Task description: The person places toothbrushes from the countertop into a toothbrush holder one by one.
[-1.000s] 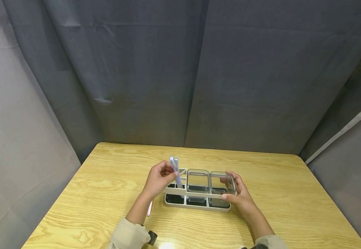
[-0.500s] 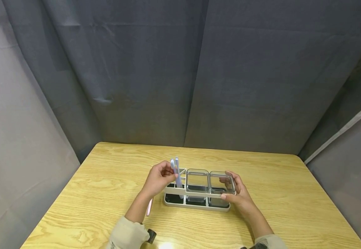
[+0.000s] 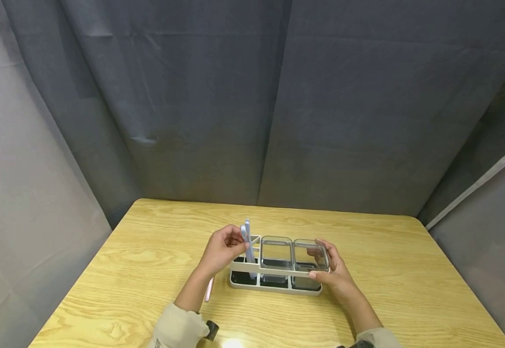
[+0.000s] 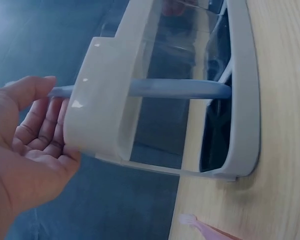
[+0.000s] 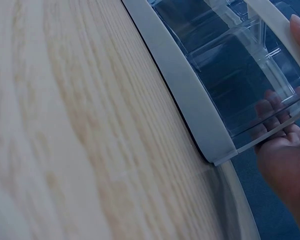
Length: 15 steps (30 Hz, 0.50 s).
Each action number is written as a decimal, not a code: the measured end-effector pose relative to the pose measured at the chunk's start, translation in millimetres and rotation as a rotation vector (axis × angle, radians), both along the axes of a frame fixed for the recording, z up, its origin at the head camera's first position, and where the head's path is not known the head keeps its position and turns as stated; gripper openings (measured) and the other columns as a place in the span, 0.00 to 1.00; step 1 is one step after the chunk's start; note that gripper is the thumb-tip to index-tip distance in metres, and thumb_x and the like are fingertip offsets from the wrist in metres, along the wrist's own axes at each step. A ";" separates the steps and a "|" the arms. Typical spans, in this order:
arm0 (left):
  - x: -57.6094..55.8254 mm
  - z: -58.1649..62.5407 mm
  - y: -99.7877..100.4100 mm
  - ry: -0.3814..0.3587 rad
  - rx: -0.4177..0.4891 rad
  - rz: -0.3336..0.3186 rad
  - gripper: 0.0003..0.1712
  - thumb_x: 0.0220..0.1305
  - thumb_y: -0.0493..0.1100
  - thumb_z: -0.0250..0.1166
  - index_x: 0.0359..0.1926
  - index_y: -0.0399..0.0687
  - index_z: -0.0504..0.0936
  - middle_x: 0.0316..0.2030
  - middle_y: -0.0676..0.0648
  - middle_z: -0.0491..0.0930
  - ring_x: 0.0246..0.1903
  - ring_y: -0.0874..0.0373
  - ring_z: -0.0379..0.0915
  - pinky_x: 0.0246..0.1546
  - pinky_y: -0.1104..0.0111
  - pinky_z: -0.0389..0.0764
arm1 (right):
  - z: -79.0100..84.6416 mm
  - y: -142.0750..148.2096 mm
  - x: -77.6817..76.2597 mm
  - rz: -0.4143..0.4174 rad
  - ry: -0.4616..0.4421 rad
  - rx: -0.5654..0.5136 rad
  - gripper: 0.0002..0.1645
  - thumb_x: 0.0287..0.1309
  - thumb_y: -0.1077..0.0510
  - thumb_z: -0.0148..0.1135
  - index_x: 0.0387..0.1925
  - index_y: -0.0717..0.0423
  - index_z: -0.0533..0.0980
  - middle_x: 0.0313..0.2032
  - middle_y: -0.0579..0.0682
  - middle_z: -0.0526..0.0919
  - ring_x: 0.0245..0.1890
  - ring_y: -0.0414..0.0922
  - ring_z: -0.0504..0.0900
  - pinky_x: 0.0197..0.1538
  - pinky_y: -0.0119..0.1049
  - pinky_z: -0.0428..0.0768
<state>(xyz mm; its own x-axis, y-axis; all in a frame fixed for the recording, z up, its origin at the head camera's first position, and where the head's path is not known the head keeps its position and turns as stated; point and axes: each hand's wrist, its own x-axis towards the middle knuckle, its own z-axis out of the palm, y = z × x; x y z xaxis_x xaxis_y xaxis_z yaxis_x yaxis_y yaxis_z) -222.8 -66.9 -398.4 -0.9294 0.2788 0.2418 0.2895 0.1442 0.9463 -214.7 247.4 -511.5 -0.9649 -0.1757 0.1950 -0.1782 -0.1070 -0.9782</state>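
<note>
A white toothbrush holder point(image 3: 274, 290) stands on the table, with two clear cups point(image 3: 276, 252) in its upper frame. Two blue toothbrushes point(image 3: 250, 253) stand nearly upright in its left part, heads up. My left hand point(image 3: 218, 250) pinches a blue toothbrush near the top between thumb and fingers. In the left wrist view, a blue handle point(image 4: 180, 88) passes through the upper frame down to the dark base. My right hand point(image 3: 337, 270) grips the holder's right end, thumb on the front rail and fingers behind the clear cup point(image 5: 240, 75).
A pink toothbrush point(image 3: 209, 290) lies on the wooden table point(image 3: 156, 270) left of the holder, partly behind my left forearm; its tip point(image 4: 188, 219) shows in the left wrist view. Grey curtains point(image 3: 200, 121) hang behind the table and at both sides.
The blue toothbrush at my left fingers has gone down a little, its head now lower beside the other one. Both hands stay in nearly the same place.
</note>
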 end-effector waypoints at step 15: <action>-11.2 -16.5 -40.5 -0.058 0.012 -0.140 0.18 0.57 0.29 0.64 0.49 0.30 0.73 0.45 0.32 0.73 0.42 0.42 0.71 0.40 0.64 0.77 | 1.3 0.3 1.6 0.011 -0.003 -0.010 0.49 0.44 0.72 0.65 0.66 0.56 0.53 0.59 0.65 0.63 0.62 0.55 0.59 0.61 0.33 0.62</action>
